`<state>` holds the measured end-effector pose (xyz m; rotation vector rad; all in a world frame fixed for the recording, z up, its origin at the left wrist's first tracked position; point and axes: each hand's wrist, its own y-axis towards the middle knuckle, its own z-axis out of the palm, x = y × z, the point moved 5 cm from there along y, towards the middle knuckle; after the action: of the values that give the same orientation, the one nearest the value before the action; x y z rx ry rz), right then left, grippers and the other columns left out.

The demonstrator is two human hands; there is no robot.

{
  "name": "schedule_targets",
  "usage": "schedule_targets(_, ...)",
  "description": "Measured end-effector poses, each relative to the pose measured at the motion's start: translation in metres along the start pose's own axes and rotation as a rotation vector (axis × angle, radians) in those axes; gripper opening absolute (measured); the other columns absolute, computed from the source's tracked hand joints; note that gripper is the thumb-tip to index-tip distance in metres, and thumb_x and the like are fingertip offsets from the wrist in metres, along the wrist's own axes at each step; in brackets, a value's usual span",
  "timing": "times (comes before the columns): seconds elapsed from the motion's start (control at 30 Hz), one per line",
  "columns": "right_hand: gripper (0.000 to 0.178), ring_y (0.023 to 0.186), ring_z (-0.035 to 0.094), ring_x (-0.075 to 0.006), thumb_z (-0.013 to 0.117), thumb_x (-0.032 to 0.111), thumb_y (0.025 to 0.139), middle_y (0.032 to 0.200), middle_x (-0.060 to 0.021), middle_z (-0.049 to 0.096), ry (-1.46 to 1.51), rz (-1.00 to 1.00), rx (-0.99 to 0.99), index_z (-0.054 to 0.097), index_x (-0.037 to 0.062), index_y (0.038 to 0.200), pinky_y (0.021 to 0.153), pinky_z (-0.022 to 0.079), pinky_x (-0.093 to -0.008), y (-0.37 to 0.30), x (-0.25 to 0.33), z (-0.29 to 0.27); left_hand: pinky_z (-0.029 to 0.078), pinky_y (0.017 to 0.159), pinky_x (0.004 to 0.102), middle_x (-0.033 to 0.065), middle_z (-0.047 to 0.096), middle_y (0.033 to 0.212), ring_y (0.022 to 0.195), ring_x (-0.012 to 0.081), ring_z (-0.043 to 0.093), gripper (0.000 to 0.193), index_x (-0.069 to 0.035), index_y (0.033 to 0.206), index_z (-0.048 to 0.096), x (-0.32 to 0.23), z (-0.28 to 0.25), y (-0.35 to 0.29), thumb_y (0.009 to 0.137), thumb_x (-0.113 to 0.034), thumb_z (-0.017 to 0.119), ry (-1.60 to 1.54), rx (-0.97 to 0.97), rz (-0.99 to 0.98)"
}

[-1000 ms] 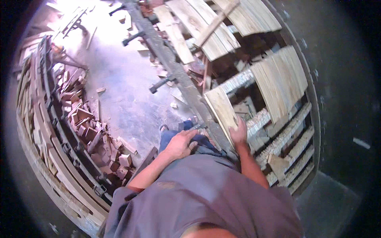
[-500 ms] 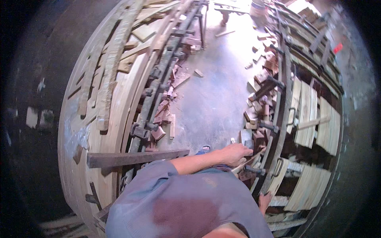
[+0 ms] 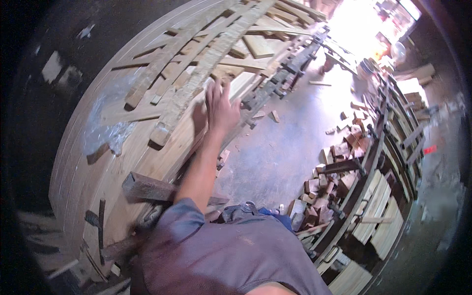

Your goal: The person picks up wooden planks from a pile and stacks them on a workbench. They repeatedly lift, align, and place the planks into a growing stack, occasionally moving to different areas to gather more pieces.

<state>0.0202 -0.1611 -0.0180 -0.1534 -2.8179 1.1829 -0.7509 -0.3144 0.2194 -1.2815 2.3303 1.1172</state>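
Observation:
My left hand (image 3: 222, 110) reaches out over the wooden workbench on the left, fingers stretched and somewhat apart, holding nothing that I can make out. Its fingertips are nearest a long rough beam (image 3: 199, 76) and the loose wood strips around it. Whether the fingers touch any wood, I cannot tell. Pale long boards (image 3: 164, 160) lie beneath and beside the hand. A row of dark metal clamps (image 3: 295, 69) runs along the bench's inner edge, just right of the hand. Under my forearm a dark squared bar (image 3: 152, 188) sticks out. My right hand is out of sight.
Crumpled clear plastic (image 3: 98, 132) lies on the bench. Wood offcuts (image 3: 339, 152) are heaped on the floor (image 3: 275, 152) at right, beside a metal rack (image 3: 376, 157) with clamps. Pale slatted panels (image 3: 388, 221) rest in that rack. A bucket (image 3: 366, 68) stands farther off.
My left hand has swung from the right-hand rack over to the left bench. My right hand, earlier at the rack's lower right, has left the view. The view has turned left.

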Motion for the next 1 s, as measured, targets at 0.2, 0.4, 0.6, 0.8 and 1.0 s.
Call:
schedule_targets(0.2,0.050,0.120,0.057,-0.0458,0.070,0.028,0.085,0.128,-0.0303,0.055,-0.089,-0.184,0.089,0.055,-0.0006,0.123,0.101,0.046,-0.0489,0.045,0.094,-0.009,0.031,0.117,0.0581,0.0253,0.034,0.160,0.145,0.0469,0.034,0.070,-0.013,0.155,0.040,0.108,-0.002,0.087,0.096,-0.040,0.068,0.482,0.171,-0.281)
schedule_targets(0.4,0.040,0.111,0.063,-0.0456,0.069,0.027,0.082,0.116,-0.0304,0.064,-0.102,-0.356,0.103,0.065,-0.0014,0.110,0.095,0.050,-0.0482,0.105,0.187,-0.031,0.041,0.107,0.0561,0.0238,0.052,0.142,0.131,0.0422,0.051,0.068,-0.015,0.156,0.038,0.083,0.024,0.098,0.099,-0.041,0.063,0.670,0.248,-0.321)
schedule_targets(0.6,0.038,0.101,0.069,-0.0424,0.069,0.022,0.082,0.105,-0.0284,0.071,-0.036,-0.779,0.067,0.070,-0.0023,0.111,0.090,0.053,-0.0471,0.178,0.437,-0.103,0.045,0.099,0.0569,0.0270,0.057,0.133,0.122,0.0391,0.057,0.068,-0.016,0.157,0.039,0.138,0.012,0.076,0.098,-0.039,0.064,0.894,0.159,-0.292)
schedule_targets(0.8,0.048,0.116,0.067,-0.0276,0.066,0.008,0.096,0.127,-0.0214,0.070,0.180,-1.128,0.197,0.056,-0.0055,0.140,0.103,0.051,-0.0365,0.174,0.680,-0.169,0.035,0.114,0.0555,0.0225,0.049,0.145,0.138,0.0417,0.045,0.071,-0.021,0.160,0.036,0.084,0.008,0.112,0.098,-0.038,0.065,0.494,0.356,-0.513)
schedule_targets(1.0,0.049,0.126,0.063,-0.0274,0.066,0.005,0.095,0.136,-0.0213,0.066,0.137,-1.276,0.326,0.056,-0.0053,0.142,0.109,0.047,-0.0363,0.064,0.785,-0.157,0.038,0.110,0.0531,0.0217,0.052,0.141,0.131,0.0411,0.047,0.067,-0.015,0.153,0.047,0.064,0.023,0.070,0.093,-0.031,0.072,0.403,0.285,-0.500)
